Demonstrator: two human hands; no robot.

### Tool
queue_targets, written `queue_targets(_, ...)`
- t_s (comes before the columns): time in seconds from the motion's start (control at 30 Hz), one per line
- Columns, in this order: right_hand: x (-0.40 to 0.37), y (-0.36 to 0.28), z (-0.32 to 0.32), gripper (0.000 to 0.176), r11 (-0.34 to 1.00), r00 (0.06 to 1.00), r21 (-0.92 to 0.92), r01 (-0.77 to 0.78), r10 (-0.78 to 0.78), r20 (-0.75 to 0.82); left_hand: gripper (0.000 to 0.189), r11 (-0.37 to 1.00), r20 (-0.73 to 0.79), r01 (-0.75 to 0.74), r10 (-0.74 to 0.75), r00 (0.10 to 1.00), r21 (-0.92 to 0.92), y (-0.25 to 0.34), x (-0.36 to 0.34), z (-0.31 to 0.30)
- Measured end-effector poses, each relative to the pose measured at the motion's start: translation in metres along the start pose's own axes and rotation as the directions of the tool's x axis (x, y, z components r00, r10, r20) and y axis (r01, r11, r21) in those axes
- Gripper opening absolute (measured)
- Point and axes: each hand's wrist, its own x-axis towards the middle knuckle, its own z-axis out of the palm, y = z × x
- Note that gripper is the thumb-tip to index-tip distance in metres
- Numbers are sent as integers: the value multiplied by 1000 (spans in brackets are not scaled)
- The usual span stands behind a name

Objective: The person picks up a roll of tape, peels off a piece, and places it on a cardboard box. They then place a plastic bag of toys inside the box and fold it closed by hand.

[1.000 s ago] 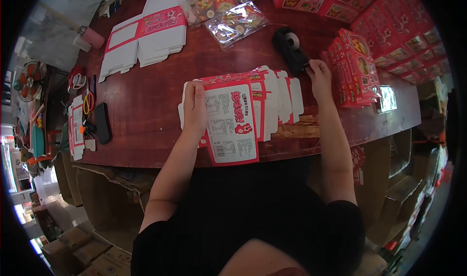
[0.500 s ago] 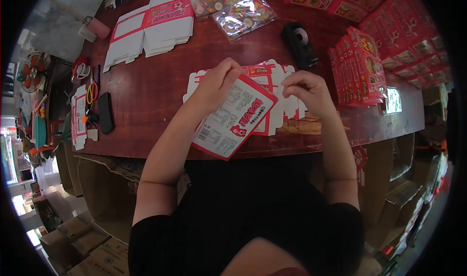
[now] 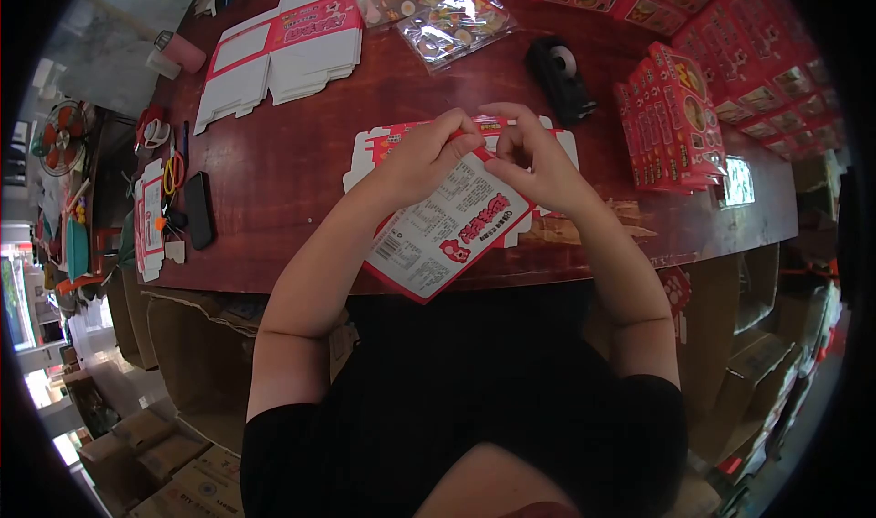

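Note:
A red-and-white printed carton [image 3: 443,230] is tilted over the table's front edge, its text and barcode side facing up. My left hand [image 3: 436,156] is closed on its upper left edge, thumb on the printed face. At the carton's top corner, my right hand [image 3: 532,164] curls its fingers around the end, with a gap between thumb and forefinger. The two hands nearly meet there, and their fingertips are partly hidden. Beneath lie flat, unfolded cartons [image 3: 363,157], mostly covered by the hands and the held carton.
A black tape dispenser [image 3: 563,84] stands beyond my right hand. Stacked red boxes [image 3: 673,121] fill the right side. Clear packets [image 3: 456,30] and flat white-and-red cartons [image 3: 315,48] lie at the back. Yellow-handled scissors [image 3: 173,173] and a black phone [image 3: 199,209] are on the left.
My right hand has moved left from beside the carton to its top corner, meeting my left hand. The carton has turned slightly and shifted a little to the right.

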Motion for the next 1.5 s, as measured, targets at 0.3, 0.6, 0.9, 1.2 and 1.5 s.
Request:
queue_targets(0.3,-1,25,-16,34,676,953,699,-235,303,28,25,1000,-109,7,-10,994,-27,15,-5,0)
queue_targets(0.6,-1,109,-142,24,921,779,-122,-371,237,-581,26,641,-575,-205,-444,687,-740,-30,-29,-17)
queue_targets(0.9,4,137,-131,7,958,739,285,-27,211,-640,36,536,-560,-259,-534,634,-804,-42,-38,2)
queue_targets(1.2,-10,159,-97,11,752,673,608,253,315,-669,37,527,-595,-316,-528,606,-789,-42,-38,6)
queue_targets(1.5,-30,103,-57,9,871,782,474,131,203,-589,36,501,-617,-373,-530,581,-781,-41,-32,15)
